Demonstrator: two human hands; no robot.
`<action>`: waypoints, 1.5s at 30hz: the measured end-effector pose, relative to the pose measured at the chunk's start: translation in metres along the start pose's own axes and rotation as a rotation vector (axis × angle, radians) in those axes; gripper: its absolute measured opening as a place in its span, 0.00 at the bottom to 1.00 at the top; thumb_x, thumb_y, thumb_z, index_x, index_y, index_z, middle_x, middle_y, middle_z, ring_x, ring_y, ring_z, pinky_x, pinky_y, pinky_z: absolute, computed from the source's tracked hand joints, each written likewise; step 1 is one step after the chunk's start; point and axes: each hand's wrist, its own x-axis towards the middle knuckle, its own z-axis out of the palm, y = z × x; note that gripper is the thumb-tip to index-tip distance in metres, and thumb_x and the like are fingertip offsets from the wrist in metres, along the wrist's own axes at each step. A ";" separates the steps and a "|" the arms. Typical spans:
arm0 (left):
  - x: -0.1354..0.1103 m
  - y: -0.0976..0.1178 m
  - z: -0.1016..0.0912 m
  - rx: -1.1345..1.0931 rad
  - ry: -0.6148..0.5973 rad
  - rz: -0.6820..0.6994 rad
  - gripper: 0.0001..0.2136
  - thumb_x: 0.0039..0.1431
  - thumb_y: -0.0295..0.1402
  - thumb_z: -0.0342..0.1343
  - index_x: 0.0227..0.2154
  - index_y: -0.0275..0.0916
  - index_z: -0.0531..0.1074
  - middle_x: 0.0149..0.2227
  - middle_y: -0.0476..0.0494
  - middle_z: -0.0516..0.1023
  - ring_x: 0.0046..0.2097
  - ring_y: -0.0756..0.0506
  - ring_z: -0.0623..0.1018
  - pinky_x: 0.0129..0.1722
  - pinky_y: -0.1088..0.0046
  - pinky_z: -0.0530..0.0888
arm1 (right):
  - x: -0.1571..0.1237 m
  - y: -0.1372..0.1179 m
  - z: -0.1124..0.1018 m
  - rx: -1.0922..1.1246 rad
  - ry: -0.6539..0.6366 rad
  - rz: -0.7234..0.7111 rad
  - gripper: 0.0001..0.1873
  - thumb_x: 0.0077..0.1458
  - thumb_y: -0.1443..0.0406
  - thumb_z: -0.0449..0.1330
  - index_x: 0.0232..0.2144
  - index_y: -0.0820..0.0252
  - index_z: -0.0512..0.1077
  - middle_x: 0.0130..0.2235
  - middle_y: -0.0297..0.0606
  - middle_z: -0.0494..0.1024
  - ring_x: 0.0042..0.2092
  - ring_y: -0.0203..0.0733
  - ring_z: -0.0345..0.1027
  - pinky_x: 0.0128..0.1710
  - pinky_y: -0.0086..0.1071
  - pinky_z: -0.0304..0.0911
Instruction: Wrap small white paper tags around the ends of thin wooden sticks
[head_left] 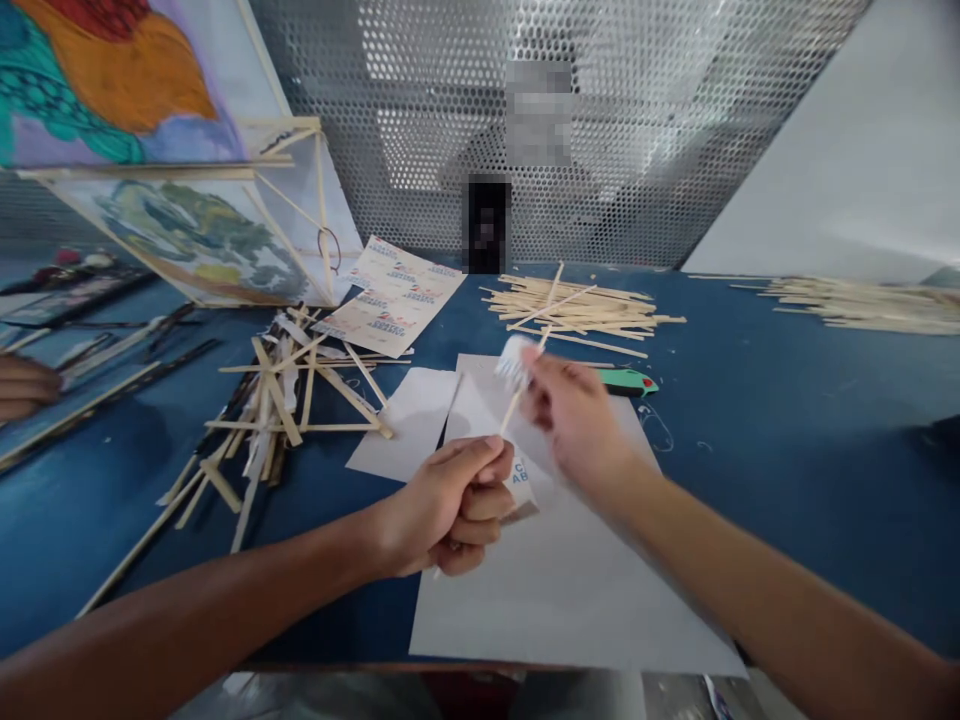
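Observation:
My left hand (461,505) is closed in a fist around a thin wooden stick (512,412), which slants up and away to the right. Farther up the stick, my right hand (574,410) pinches a small folded piece of sandpaper (513,362) against it; this hand is blurred by motion. Below them lies a large white sheet of paper (592,590). Partly hidden behind my left fist, another piece of sandpaper (523,482) with blue print shows on the sheet. A green utility knife (631,381) rests at the sheet's far right edge.
Wooden sticks lie in a pile (577,305) at the back and another (862,300) at far right. Stick frames (300,400) and a printed abrasive sheet (405,300) are on the left. Another person's hand (26,388) shows at the left edge. A perforated metal panel (637,150) stands behind.

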 end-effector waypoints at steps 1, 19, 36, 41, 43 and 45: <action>0.000 0.000 0.000 -0.002 0.019 0.008 0.20 0.67 0.50 0.50 0.25 0.44 0.53 0.17 0.62 0.44 0.17 0.56 0.39 0.10 0.88 0.48 | -0.004 0.001 0.001 -0.048 -0.076 0.051 0.24 0.52 0.49 0.68 0.19 0.58 0.66 0.19 0.27 0.59 0.21 0.30 0.47 0.22 0.31 0.45; -0.003 0.002 0.006 0.011 0.012 0.092 0.14 0.70 0.48 0.47 0.34 0.46 0.60 0.19 0.60 0.43 0.19 0.55 0.40 0.13 0.87 0.47 | -0.001 -0.019 -0.021 0.178 0.071 -0.106 0.04 0.55 0.64 0.68 0.33 0.56 0.77 0.32 0.32 0.66 0.29 0.31 0.56 0.27 0.28 0.57; -0.007 0.005 -0.005 -0.055 -0.065 0.175 0.14 0.72 0.43 0.47 0.31 0.42 0.61 0.22 0.58 0.47 0.20 0.55 0.45 0.16 0.86 0.50 | -0.010 -0.041 -0.030 0.101 0.000 -0.062 0.09 0.49 0.68 0.65 0.35 0.52 0.74 0.31 0.33 0.70 0.30 0.35 0.62 0.27 0.27 0.61; -0.007 0.003 -0.006 -0.043 -0.095 0.190 0.15 0.72 0.43 0.47 0.32 0.40 0.65 0.23 0.58 0.48 0.21 0.56 0.45 0.17 0.86 0.51 | -0.008 -0.034 -0.033 0.117 -0.158 -0.041 0.08 0.50 0.71 0.63 0.33 0.51 0.73 0.30 0.31 0.69 0.30 0.34 0.62 0.28 0.26 0.61; -0.007 0.003 -0.005 -0.049 -0.086 0.182 0.14 0.72 0.43 0.47 0.33 0.40 0.66 0.23 0.58 0.49 0.21 0.56 0.46 0.17 0.85 0.51 | -0.006 -0.031 -0.033 0.124 -0.213 -0.085 0.08 0.52 0.71 0.63 0.33 0.51 0.74 0.30 0.30 0.69 0.31 0.34 0.62 0.29 0.26 0.61; -0.008 0.003 -0.004 -0.050 -0.072 0.182 0.13 0.72 0.42 0.47 0.34 0.40 0.68 0.23 0.58 0.49 0.21 0.56 0.46 0.17 0.85 0.50 | -0.004 -0.030 -0.033 0.120 -0.236 -0.127 0.07 0.54 0.70 0.64 0.32 0.51 0.74 0.32 0.30 0.69 0.32 0.34 0.63 0.31 0.27 0.62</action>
